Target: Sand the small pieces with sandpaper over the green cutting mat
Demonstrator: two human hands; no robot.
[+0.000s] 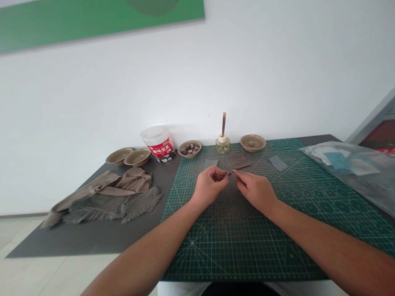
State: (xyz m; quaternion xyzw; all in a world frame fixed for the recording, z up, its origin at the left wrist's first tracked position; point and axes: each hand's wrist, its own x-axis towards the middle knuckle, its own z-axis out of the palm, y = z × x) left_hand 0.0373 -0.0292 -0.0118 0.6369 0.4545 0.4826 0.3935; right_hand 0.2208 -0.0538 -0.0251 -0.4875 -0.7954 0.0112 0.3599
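While both forearms reach over the green mat (262, 250), the two hands meet near its middle, their fingertips almost touching. The left hand (210, 183) has its thumb and fingers closed upon a small dark piece (228, 173), of which only a little part can be seen. The right hand (257, 190) has its fingers drawn together, and they pinch a thin dark thing (233, 172) just beside this piece; what it is, I cannot tell.

Behind the hands there lie on the mat a grey sheet (211, 163), a brown sheet (240, 160) with dark printed marks too blurred for reading, and another grey sheet (278, 163) to the right. The mat carries printed grid lines, circles and angle lines; its small figures are not legible.

Farther back, one bowl (190, 156) contains many small dark pieces (189, 149), and another bowl (253, 149) contains one small thing. Between them is a glass bottle (222, 145) with thin sticks. On the grey tabletop (92, 240), at left, a clear plastic jar (156, 133) leans, its red label (161, 149) bearing white Chinese characters, which seem to begin with 美味. Beside it are two bowls (137, 157) and a crumpled cloth (105, 203). At right lies a plastic bag (372, 185).
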